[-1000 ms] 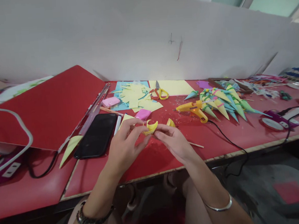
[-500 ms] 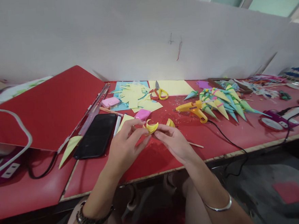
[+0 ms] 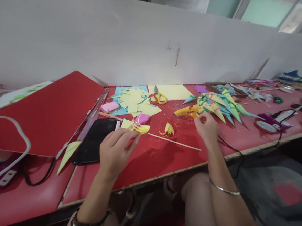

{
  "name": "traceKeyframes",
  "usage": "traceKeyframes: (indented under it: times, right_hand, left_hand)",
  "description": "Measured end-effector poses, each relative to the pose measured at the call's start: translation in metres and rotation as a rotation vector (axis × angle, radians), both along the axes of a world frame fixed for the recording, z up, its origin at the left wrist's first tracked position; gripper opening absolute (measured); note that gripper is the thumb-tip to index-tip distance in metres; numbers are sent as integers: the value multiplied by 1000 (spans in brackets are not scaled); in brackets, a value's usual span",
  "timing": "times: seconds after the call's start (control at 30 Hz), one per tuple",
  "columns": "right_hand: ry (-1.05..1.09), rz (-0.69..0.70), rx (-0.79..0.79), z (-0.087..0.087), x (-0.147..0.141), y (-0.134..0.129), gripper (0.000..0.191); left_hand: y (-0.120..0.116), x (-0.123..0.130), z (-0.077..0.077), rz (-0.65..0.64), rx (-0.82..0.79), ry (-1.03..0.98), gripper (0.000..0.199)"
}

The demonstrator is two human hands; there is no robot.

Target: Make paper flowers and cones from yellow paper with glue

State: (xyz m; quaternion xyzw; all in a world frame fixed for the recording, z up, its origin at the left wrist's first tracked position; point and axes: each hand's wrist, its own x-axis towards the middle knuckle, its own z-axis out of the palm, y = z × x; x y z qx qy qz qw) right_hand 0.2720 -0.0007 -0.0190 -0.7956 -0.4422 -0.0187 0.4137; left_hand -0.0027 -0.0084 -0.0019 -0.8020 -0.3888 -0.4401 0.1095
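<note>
My left hand [image 3: 119, 151] pinches a curled yellow paper piece [image 3: 142, 128] above the red table, left of centre. At the yellow hot glue gun [image 3: 186, 111], my right hand [image 3: 207, 128] has its fingers curled round the handle, which is mostly hidden. The gun lies on the table, its nozzle pointing left and a small orange light glowing on it. Between my hands sits a second curled yellow paper piece [image 3: 168, 129], with a thin wooden stick [image 3: 176, 142] just in front of it.
Several paper cones [image 3: 217, 105] are heaped behind the gun. Scissors [image 3: 158, 96] lie beside yellow paper scraps [image 3: 133, 99]. A black phone [image 3: 94, 141] and a large red board [image 3: 52, 113] are on the left. The gun's cord [image 3: 231, 147] hangs over the front edge.
My right hand has left the curled yellow paper and moved right to the glue gun's handle. My left hand has shifted slightly left with the paper. The view has turned a little.
</note>
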Motion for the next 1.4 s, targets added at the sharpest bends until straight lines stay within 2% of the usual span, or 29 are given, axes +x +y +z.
traceKeyframes:
  times: [0.1,0.2,0.3,0.43,0.57,0.7,0.77,0.93,1.07,1.4]
  right_hand:
    - [-49,-60,-8,-10,16,8,29]
    - [-107,12,-91,-19,20,14,44]
    - [-148,89,-175,-23,17,17,37]
    - [-198,101,-201,-18,11,14,32]
    - [-190,146,-102,-7,2,6,33]
    - [-34,328,91,4,-16,-7,39]
    - [34,423,134,8,-28,-14,46]
    - [128,534,164,14,-53,-26,51]
    - [107,590,189,16,-66,-31,48]
    - [14,617,195,10,-72,-28,33]
  left_hand:
    - [-1,-1,0,-5,9,-19,11]
    - [-1,-2,0,-35,-21,-34,10]
    - [0,-4,1,-43,-52,-45,10]
    - [1,-10,4,-52,-57,-92,9]
    - [1,-14,8,-63,-118,-136,11]
    - [3,-16,9,-88,-133,-113,11]
    - [5,-17,10,-78,-124,-79,12]
    - [7,-20,8,35,-170,13,19]
    - [7,-19,5,85,-147,41,21]
    - [7,-20,5,68,-161,20,25]
